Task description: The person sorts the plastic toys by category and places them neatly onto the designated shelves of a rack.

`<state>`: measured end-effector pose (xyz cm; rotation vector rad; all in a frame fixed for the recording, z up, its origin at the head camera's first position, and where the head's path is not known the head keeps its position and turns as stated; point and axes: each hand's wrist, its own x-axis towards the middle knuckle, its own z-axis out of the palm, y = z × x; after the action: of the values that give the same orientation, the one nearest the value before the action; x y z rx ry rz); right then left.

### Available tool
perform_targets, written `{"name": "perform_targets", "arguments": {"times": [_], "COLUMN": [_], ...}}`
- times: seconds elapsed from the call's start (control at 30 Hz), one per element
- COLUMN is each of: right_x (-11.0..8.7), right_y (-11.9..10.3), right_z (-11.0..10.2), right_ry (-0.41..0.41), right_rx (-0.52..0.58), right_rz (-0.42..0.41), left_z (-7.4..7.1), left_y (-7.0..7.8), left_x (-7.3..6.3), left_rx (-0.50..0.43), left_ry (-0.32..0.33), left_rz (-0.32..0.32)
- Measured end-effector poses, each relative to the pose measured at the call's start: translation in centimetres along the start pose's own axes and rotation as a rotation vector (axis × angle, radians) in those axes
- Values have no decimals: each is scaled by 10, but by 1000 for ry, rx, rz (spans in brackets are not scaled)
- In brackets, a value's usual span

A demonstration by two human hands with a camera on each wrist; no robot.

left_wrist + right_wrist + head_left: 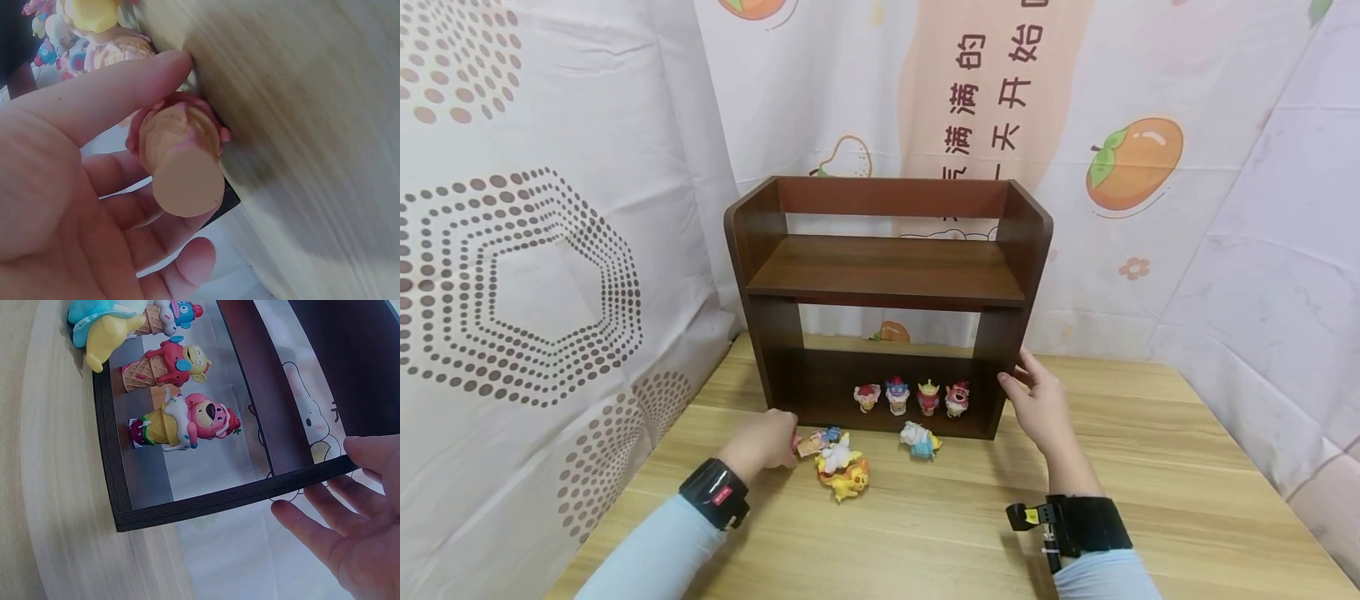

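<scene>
My left hand [765, 440] is low at the shelf's front left corner. In the left wrist view its thumb and fingers hold a small ice-cream-cone figurine [186, 156], its flat tan base facing the camera and its upper part hidden. Just beside that hand a pink-and-blue figurine [812, 442] lies on the table. My right hand [1037, 404] grips the right side panel of a dark brown two-tier shelf [887, 265], thumb at the front edge and fingers along the outer face. Several cone figurines, among them a pink bear one [200, 419], stand in a row on the lower tier.
A white-and-yellow figurine [837, 455] and an orange-yellow one [850, 481] lie together in front of the shelf. A blue-and-white figurine [921, 439] lies near its front edge. Printed curtains [1150, 75] hang behind the wooden table [1150, 450] and along its left.
</scene>
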<state>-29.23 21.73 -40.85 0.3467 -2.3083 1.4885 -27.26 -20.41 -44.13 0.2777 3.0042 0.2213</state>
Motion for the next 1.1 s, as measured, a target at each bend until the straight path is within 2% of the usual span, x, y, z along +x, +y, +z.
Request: {"name": "perform_targets", "arguments": {"times": [0.17, 0.47, 0.67, 0.8, 1.03, 1.1], "right_x": [3, -8, -10, -9, -10, -8], "right_y": [10, -31, -34, -33, -35, -24], "right_z": [1, -1, -2, -2, -2, -1], "right_ry": [7, 1, 2, 3, 2, 5], "right_rx": [-4, -14, -23, -21, -23, -22], "right_rz": [6, -14, -10, -10, -6, -8], "left_z": [2, 1, -5, -11, -22, -27], "left_y": [-1, -4, -5, -3, -3, -2], "left_x": [0, -1, -3, -5, -6, -7], "left_rx": [24, 1, -37, -47, -98, -125], "left_ry": [27, 85, 103, 142, 253, 279], "left_rz": [0, 6, 4, 16, 77, 94]}}
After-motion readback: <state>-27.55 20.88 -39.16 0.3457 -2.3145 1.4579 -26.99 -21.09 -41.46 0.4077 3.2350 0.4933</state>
